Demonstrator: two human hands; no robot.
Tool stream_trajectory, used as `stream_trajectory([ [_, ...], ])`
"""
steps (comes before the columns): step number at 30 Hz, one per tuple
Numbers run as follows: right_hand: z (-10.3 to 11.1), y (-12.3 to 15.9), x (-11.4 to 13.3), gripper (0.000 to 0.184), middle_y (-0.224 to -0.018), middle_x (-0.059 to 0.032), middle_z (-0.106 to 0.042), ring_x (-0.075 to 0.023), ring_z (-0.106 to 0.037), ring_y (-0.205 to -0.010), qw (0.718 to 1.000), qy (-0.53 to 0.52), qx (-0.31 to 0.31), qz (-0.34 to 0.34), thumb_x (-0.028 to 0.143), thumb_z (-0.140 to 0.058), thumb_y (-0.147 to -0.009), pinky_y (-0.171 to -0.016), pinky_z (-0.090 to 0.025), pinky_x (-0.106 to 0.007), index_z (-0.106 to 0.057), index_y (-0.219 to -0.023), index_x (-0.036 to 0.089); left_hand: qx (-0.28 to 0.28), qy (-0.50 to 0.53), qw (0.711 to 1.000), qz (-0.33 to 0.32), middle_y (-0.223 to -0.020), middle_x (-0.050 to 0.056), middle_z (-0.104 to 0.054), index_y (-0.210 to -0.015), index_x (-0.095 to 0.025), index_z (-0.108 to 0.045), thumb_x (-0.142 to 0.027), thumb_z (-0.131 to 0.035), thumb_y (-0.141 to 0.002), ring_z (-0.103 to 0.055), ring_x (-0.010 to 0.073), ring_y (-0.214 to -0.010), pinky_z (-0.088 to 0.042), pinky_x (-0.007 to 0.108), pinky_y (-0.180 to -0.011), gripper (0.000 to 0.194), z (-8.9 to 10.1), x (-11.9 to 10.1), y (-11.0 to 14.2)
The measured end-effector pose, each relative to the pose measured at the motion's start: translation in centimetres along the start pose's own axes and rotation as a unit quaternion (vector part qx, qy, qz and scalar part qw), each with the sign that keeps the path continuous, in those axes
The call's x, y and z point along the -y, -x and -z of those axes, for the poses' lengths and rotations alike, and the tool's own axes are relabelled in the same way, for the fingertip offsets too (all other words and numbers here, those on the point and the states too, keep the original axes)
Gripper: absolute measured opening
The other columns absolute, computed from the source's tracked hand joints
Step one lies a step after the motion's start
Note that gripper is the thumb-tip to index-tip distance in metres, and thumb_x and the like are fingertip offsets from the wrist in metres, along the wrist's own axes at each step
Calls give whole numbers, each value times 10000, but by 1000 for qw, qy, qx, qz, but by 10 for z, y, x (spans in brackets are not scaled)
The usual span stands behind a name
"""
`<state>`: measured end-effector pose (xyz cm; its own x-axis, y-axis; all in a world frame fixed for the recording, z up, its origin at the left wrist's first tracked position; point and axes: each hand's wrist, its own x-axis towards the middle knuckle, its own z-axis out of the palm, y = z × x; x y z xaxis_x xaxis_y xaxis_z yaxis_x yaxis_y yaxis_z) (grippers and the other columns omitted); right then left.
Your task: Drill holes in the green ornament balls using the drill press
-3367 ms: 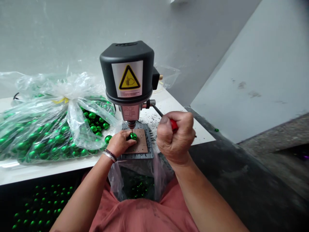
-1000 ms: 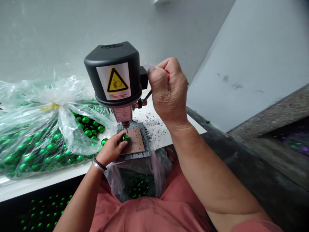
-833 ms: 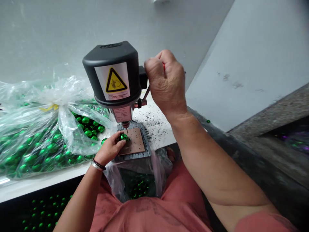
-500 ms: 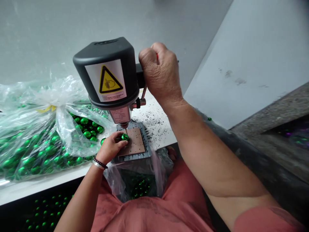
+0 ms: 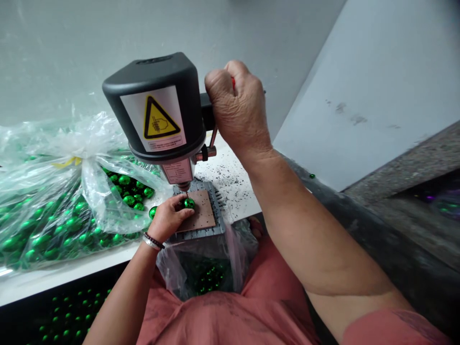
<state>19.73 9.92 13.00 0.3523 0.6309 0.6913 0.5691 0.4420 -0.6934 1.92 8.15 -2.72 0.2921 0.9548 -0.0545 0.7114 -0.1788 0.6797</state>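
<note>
Between the thumb and fingers of my left hand [image 5: 171, 218] is a shiny green ball [image 5: 189, 204], pinched just under the bit of a black-topped bench drill press [image 5: 154, 105]. The ball sits over a brown square board [image 5: 203, 211] on the grey slotted base [image 5: 220, 225]. Whether the bit touches the ball I cannot tell. My right hand [image 5: 239, 103] is raised beside the drill head, its fingers wrapped round a lever handle [image 5: 233, 83] with a bit of red showing; most of the handle is hidden in the fist.
To the left lies a clear plastic bag [image 5: 46, 206] full of green balls, its neck tied. A loose green ball [image 5: 153, 212] is behind my left wrist. Dark shavings [image 5: 233, 177] litter the white table. Below the base hangs an open plastic bag [image 5: 168, 268] with green balls.
My left hand has shifted slightly to the right with the green ball, bringing it more under the bit. My right hand keeps its grip on the lever handle, almost unmoved.
</note>
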Motion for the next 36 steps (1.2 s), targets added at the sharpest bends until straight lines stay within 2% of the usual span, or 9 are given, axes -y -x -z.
stream_trajectory([
  [6,-1,0,0,317,-571,60,-225,-47,-198,-574,1000,-5,1,0,364,-391,-793,-548,-241,-194,-234,-588,181,0,-43,998,-55,-1070,51,-640,-1081,-175,-613,-294,-639,-651,-576,194,-977,-420,315,-903,447,-1,-1,-4],
  [11,4,8,2,284,-576,60,-249,-40,-233,-571,1000,-13,3,20,354,-388,-800,-556,-265,-191,-266,-611,181,10,-28,998,-52,-1071,39,-647,-1037,-184,-635,-309,-638,-651,-588,188,-964,-431,301,-890,407,-2,4,-6],
  [16,18,44,5,218,-573,57,-288,-36,-279,-529,993,11,-40,114,323,-397,-816,-530,-299,-188,-334,-657,188,10,-14,997,-79,-1045,13,-659,-1044,-217,-637,-294,-638,-652,-592,184,-954,-434,286,-873,399,-2,7,-5],
  [23,26,98,-10,55,-545,65,-376,-27,-325,-463,976,96,-77,179,164,-439,-754,-484,-335,-189,-423,-708,190,12,-15,998,-56,-1025,22,-667,-1048,-201,-632,-274,-633,-650,-593,190,-943,-428,294,-874,405,-1,3,-3],
  [30,20,114,-23,40,-599,53,-447,-33,-392,-506,972,116,-97,181,151,-469,-735,-489,-356,-186,-454,-753,184,10,-5,997,-79,-1026,15,-665,-1010,-206,-641,-278,-629,-653,-594,185,-943,-430,276,-860,365,-1,5,-3],
  [36,17,121,-28,119,-657,38,-475,-61,-452,-580,978,73,-97,169,132,-462,-727,-550,-402,-210,-453,-818,207,2,3,997,-82,-1052,6,-660,-980,-222,-654,-278,-644,-636,-590,194,-969,-424,285,-880,349,-2,7,-2],
])
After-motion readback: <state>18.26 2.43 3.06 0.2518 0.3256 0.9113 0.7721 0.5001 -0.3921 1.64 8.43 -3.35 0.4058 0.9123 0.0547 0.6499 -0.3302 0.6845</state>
